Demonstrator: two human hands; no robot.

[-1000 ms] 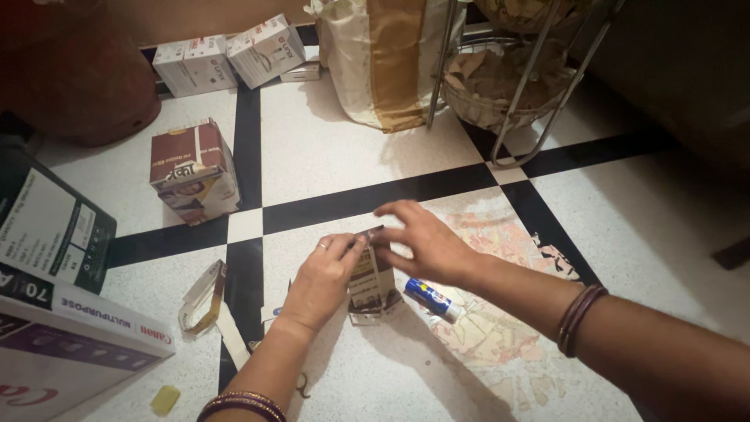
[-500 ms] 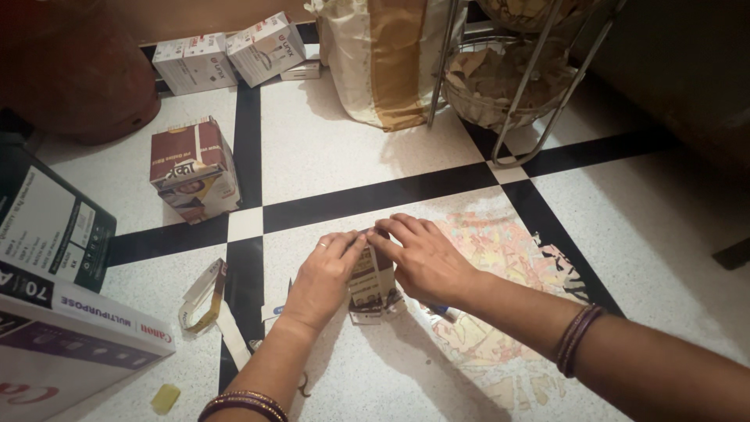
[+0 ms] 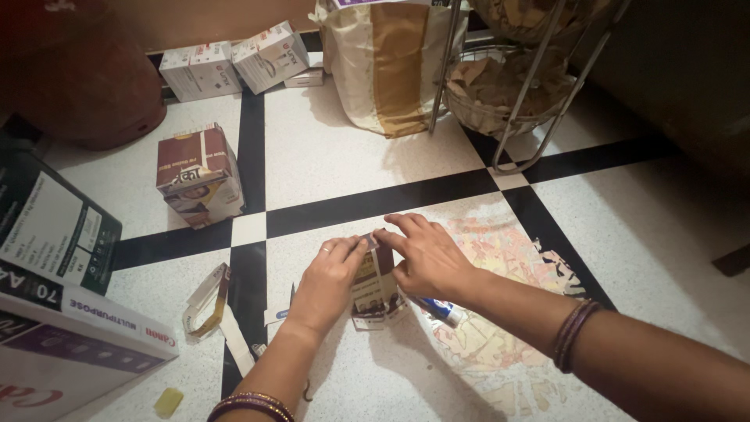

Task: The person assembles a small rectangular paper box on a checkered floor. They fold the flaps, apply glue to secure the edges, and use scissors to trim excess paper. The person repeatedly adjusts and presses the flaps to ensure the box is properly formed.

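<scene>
A small brown and white cardboard carton (image 3: 374,286) stands upright on the tiled floor between both hands. My left hand (image 3: 328,281) presses against its left side, fingertips at the top edge. My right hand (image 3: 426,258) holds the right side, its fingers pinching the top flap. A glue stick (image 3: 442,309) with a blue and white label lies on the floor just under my right wrist, partly hidden. Bangles show on both wrists.
A larger brown carton (image 3: 198,175) stands at left. Paper reams (image 3: 62,297) lie at the far left, cut cardboard strips (image 3: 209,301) beside them. White boxes (image 3: 234,66), a sack (image 3: 391,62) and a wire rack (image 3: 508,86) line the back. A yellow scrap (image 3: 167,402) lies near the front.
My right hand came down from above the carton and now grips its top and right side, covering most of the glue stick. The view shifted slightly.
</scene>
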